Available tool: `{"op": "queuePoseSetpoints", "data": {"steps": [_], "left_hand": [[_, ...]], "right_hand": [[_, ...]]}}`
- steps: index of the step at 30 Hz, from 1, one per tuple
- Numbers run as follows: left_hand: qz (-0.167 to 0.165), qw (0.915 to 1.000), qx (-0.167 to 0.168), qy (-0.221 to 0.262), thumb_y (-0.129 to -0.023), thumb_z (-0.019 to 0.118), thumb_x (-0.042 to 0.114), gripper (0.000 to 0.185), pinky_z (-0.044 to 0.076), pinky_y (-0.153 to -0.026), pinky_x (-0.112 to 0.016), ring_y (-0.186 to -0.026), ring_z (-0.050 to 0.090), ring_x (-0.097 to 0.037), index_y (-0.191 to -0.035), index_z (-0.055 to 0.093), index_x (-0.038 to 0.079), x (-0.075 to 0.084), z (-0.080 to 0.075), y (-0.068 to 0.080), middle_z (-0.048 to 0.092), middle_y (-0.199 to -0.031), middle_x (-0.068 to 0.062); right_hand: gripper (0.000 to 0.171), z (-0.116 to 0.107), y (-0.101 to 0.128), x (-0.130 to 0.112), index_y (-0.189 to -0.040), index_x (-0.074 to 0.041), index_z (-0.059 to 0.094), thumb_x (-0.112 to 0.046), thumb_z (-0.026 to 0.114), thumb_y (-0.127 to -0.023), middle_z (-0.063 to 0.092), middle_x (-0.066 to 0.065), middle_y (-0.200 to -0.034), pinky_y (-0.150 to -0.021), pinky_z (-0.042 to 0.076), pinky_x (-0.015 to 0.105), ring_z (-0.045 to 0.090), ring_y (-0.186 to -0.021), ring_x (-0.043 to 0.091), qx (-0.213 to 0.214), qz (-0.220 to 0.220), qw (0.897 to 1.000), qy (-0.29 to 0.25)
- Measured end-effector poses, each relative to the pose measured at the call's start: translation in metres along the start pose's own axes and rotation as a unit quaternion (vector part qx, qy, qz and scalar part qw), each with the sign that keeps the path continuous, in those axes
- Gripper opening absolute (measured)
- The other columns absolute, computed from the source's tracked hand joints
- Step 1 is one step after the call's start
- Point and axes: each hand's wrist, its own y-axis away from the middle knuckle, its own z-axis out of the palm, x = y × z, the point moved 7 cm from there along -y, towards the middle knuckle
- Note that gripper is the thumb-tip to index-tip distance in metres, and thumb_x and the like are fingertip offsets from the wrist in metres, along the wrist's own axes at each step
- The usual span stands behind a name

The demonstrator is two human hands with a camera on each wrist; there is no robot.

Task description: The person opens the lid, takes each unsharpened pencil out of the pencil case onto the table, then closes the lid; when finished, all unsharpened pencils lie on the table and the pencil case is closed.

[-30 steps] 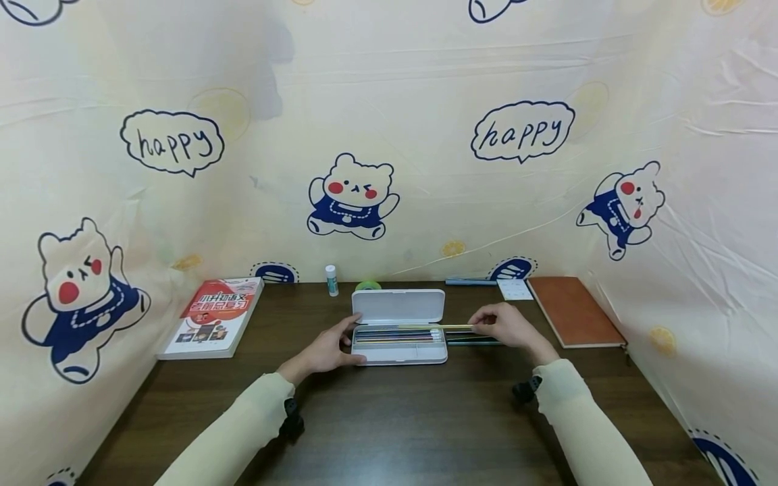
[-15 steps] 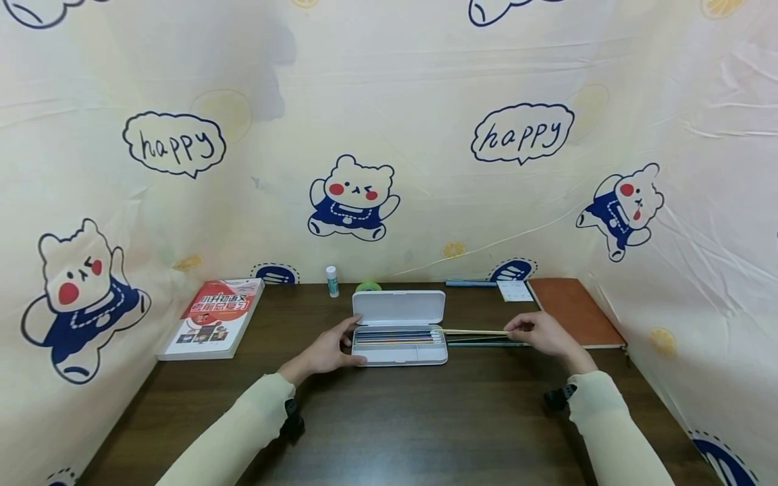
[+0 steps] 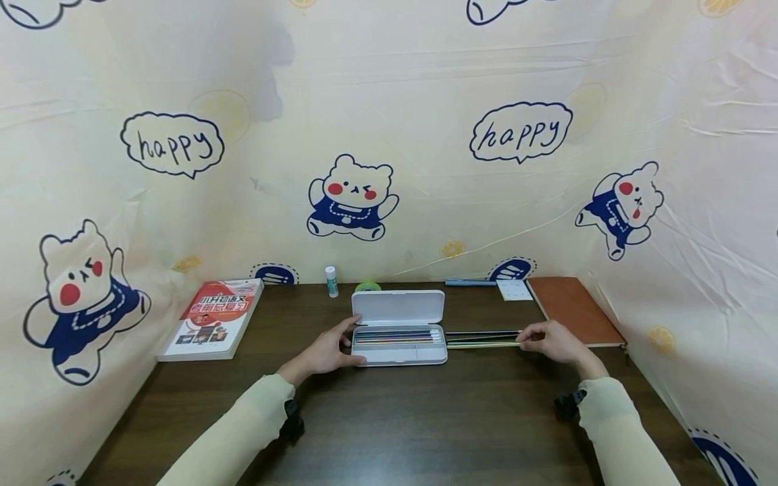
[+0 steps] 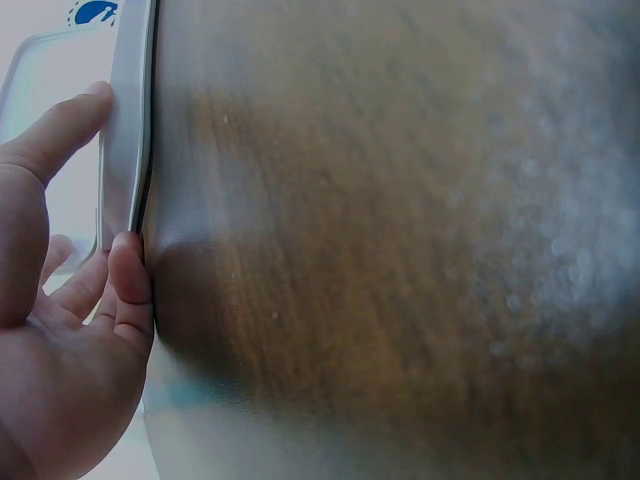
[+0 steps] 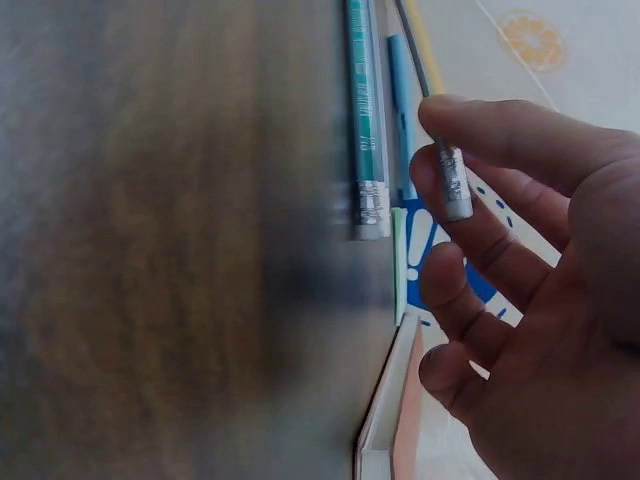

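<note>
A white pencil case [image 3: 398, 307] lies with its lid raised in the middle of the table; several pencils [image 3: 395, 336] are inside it. My left hand [image 3: 328, 347] grips its left end, thumb at the near corner and fingers farther back; the left wrist view shows the fingertips against the case wall [image 4: 125, 130]. To the right of the case, my right hand [image 3: 552, 340] pinches a yellow and dark striped pencil [image 5: 456, 190] between thumb and index finger near its eraser end. Green pencils [image 5: 366, 140] lie beside it on the table.
A thick book [image 3: 213, 317] lies at the left, a brown notebook [image 3: 574, 310] at the right. Along the back are a glue stick [image 3: 331, 281], a green tape roll [image 3: 367, 287], a blue pen [image 3: 471, 282] and a white card [image 3: 514, 290].
My right hand has drawn the yellowish pencil rightward out of the case, then brought it down to the near side of the green pencils. The left hand has stayed at the case.
</note>
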Motion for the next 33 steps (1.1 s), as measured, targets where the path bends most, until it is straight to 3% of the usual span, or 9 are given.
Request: {"op": "queuePoseSetpoints", "data": {"steps": [14, 26, 33], "left_hand": [[-0.002, 1.0, -0.002, 0.006, -0.079, 0.084, 0.041, 0.097, 0.046, -0.092, -0.038, -0.103, 0.055, -0.016, -0.157, 0.03, 0.02, 0.0, 0.0, 0.001, 0.054, -0.144, -0.007], [-0.007, 0.9999, 0.0, 0.01, -0.079, 0.084, 0.04, 0.097, 0.046, -0.093, -0.04, -0.103, 0.055, -0.016, -0.157, 0.03, 0.02, 0.0, 0.001, 0.002, 0.054, -0.144, -0.007], [-0.007, 0.9999, 0.003, 0.007, -0.079, 0.084, 0.04, 0.097, 0.046, -0.094, -0.041, -0.103, 0.055, -0.017, -0.157, 0.03, 0.02, 0.0, 0.001, 0.001, 0.054, -0.144, -0.007]], "right_hand": [[0.007, 0.014, -0.006, 0.002, -0.09, -0.016, 0.077, -0.012, 0.074, -0.088, 0.074, 0.001, -0.093, -0.077, 0.047, 0.034, 0.058, -0.082, 0.015, 0.014, 0.042, 0.998, 0.035], [0.009, 0.012, -0.009, -0.002, -0.096, -0.017, 0.077, -0.014, 0.073, -0.089, 0.075, 0.002, -0.097, -0.081, 0.049, 0.037, 0.06, -0.086, 0.017, 0.017, 0.038, 0.999, 0.02], [0.016, 0.01, -0.014, -0.018, -0.107, -0.014, 0.075, -0.019, 0.07, -0.093, 0.071, 0.003, -0.1, -0.08, 0.048, 0.035, 0.058, -0.089, 0.019, 0.022, 0.013, 1.0, 0.001]]}}
